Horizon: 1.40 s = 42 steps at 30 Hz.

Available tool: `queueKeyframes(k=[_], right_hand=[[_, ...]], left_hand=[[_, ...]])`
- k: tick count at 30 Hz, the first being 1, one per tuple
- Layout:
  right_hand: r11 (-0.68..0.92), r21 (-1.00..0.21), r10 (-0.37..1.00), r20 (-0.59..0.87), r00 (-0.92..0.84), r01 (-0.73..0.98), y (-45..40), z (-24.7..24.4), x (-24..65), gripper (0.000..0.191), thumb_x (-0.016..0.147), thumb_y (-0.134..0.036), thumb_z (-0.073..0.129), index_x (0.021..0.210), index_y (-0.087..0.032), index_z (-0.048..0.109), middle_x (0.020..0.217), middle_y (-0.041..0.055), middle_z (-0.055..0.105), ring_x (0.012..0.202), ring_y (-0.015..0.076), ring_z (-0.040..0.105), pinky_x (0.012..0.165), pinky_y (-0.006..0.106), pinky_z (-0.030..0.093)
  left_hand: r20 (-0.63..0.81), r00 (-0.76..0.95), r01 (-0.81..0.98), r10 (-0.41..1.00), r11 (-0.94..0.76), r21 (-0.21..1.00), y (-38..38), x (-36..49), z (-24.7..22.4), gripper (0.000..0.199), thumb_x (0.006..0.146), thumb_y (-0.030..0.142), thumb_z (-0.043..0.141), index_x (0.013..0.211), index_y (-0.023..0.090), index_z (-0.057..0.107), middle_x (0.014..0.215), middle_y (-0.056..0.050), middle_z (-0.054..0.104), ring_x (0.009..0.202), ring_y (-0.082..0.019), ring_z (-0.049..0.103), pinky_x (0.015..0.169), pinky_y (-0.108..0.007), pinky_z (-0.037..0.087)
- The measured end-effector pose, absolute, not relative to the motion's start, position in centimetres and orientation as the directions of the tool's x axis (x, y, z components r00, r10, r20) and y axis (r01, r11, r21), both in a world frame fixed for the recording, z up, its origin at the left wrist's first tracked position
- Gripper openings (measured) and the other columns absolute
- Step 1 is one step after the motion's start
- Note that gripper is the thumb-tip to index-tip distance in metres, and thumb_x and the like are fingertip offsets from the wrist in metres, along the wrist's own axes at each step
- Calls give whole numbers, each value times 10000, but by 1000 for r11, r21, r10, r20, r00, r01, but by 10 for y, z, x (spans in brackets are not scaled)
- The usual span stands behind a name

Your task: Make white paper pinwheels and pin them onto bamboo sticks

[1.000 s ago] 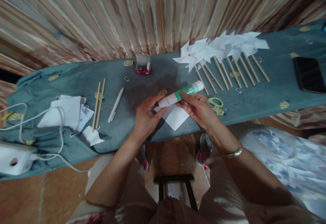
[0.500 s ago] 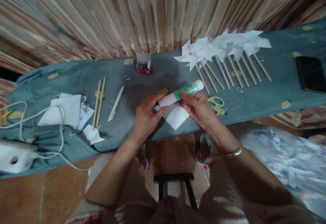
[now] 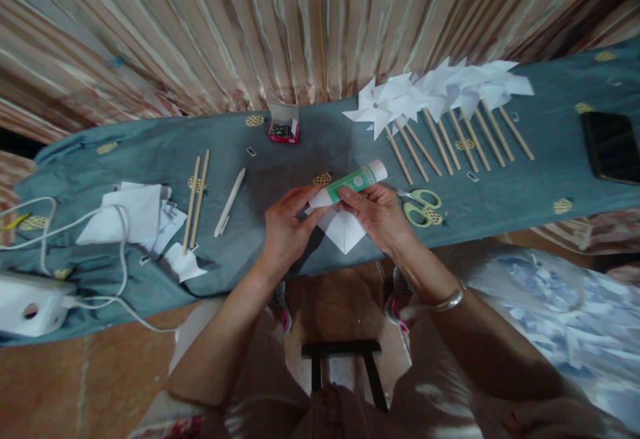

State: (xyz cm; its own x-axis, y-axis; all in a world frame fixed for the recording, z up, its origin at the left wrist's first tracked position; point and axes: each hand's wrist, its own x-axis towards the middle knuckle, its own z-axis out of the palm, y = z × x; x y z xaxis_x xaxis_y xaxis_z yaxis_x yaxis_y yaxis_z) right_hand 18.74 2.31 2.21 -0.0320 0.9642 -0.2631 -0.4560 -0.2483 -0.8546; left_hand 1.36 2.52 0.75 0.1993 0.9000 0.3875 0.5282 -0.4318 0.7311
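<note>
A green-and-white glue stick (image 3: pixel 356 184) is held level between my hands, above the near edge of the cloth-covered table. My left hand (image 3: pixel 289 227) pinches its white left end, which the fingers partly cover. My right hand (image 3: pixel 383 216) grips the green body, thumb on top. Under the glue stick lies a white paper (image 3: pixel 344 232) with crease lines, one corner pointing toward me; my hands hide its upper part. Green-handled scissors (image 3: pixel 423 206) lie just right of my right hand.
Paper pinwheels (image 3: pixel 395 96) on wooden sticks line the back right. A red box of small metal pieces (image 3: pixel 283 132) stands behind. A white pen (image 3: pixel 231 200), two wooden sticks (image 3: pixel 197 199), paper pieces (image 3: pixel 133 212) and a white cable (image 3: pixel 123 252) lie left. A black phone (image 3: pixel 611 146) lies far right.
My right hand has moved left with the glue stick's green body, toward my left hand. Less of the white left end shows, and more of the scissors is uncovered.
</note>
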Motion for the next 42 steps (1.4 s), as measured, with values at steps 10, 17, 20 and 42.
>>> queueKeyframes(k=[10,17,20,42], right_hand=[[-209,-930,977,-209,-33,-303,22,17,183,394,602,-540,888,760,-218,725,701,-18,745,583,120,638,560,254,538],[82,-960,994,98,46,266,15,6,224,231,845,-430,703,925,-218,741,872,34,775,740,176,694,679,328,554],[215,-836,973,229,-35,505,4,5,233,181,897,-346,631,965,-222,743,938,43,784,788,200,710,750,377,577],[519,-457,846,398,-355,723,-15,2,243,256,970,-235,557,1150,-123,700,1173,152,750,1107,292,681,962,489,577]], left_hand=[[343,136,455,929,-367,812,26,7,4,312,878,410,717,1105,197,744,1067,-71,771,936,-200,728,837,-323,589],[279,-81,659,957,-158,735,38,-36,9,263,809,303,717,1037,177,756,929,-46,761,790,-187,695,723,-297,558],[283,-109,747,953,-109,656,41,-50,9,271,802,329,706,1022,175,748,915,-51,753,750,-183,675,710,-310,550],[472,627,601,620,-770,214,-1,-7,1,243,971,149,558,1189,203,650,1185,-77,730,1120,-239,635,907,-400,561]])
